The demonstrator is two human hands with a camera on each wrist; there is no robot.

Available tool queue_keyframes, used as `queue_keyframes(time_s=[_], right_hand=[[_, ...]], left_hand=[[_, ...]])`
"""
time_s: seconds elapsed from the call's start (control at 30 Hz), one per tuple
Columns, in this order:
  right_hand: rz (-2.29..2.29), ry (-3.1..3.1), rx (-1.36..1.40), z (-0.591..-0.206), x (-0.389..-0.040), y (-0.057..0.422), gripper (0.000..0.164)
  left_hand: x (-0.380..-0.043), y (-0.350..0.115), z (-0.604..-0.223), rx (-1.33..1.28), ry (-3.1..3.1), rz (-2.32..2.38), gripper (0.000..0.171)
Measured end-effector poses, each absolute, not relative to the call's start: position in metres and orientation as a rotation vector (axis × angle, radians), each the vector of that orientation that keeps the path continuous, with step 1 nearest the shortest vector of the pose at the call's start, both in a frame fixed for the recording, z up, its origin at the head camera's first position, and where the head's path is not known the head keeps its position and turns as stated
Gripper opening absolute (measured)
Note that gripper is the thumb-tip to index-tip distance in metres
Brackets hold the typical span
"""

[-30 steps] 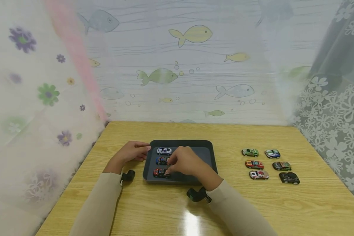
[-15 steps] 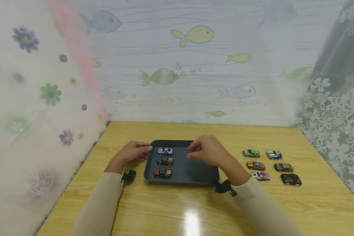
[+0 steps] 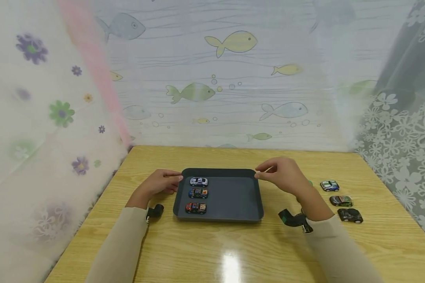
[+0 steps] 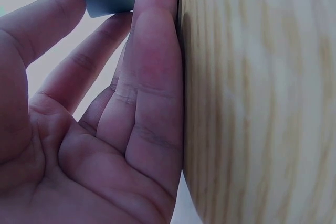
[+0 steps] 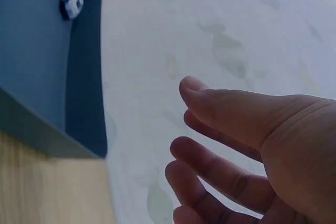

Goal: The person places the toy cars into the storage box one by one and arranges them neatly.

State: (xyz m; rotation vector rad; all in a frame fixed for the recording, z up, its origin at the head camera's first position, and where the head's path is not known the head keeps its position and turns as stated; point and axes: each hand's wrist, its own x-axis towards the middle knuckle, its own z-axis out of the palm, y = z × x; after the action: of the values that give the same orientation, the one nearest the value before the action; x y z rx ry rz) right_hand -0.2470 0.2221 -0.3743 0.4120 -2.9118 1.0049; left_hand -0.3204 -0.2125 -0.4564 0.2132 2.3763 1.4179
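A dark grey tray [image 3: 233, 196] lies on the wooden table. Down its left side stand a white toy car [image 3: 198, 181], a blue-and-black toy car [image 3: 198, 193] and a red-and-black toy car [image 3: 196, 208]. My left hand [image 3: 157, 182] rests on the table at the tray's far left corner, its fairly straight fingers and thumb touching the outside. My right hand [image 3: 283, 175] is above the tray's far right corner with nothing in it. The right wrist view shows a gap between the loosely bent fingers [image 5: 220, 174] and the tray wall [image 5: 84, 77].
Right of the tray stand a white-green-blue toy car [image 3: 329, 185], a dark patterned toy car [image 3: 341, 201] and a black toy car [image 3: 350, 215]. A bit of a green toy car [image 3: 310, 183] shows past my right wrist. Patterned sheets [image 3: 230, 98] hang behind the table [image 3: 184, 251].
My right hand has left the toy cars inside the tray and moved right to the far right corner. Its arm now covers several cars on the table. My left hand stays put.
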Motion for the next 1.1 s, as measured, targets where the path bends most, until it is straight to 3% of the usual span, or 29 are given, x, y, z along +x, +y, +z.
queue_keyframes(time_s=[0.6,1.1], right_hand=[[0.969,-3.021,0.083,-0.395,-0.258,0.314,0.057],[0.887,-3.149,-0.148,-0.41,-0.26,0.345,0.05]], left_hand=[[-0.317,-0.213,-0.457,0.186,2.383,1.417,0.059],[-0.32,-0.211,-0.456,0.205,2.371,1.422,0.06]])
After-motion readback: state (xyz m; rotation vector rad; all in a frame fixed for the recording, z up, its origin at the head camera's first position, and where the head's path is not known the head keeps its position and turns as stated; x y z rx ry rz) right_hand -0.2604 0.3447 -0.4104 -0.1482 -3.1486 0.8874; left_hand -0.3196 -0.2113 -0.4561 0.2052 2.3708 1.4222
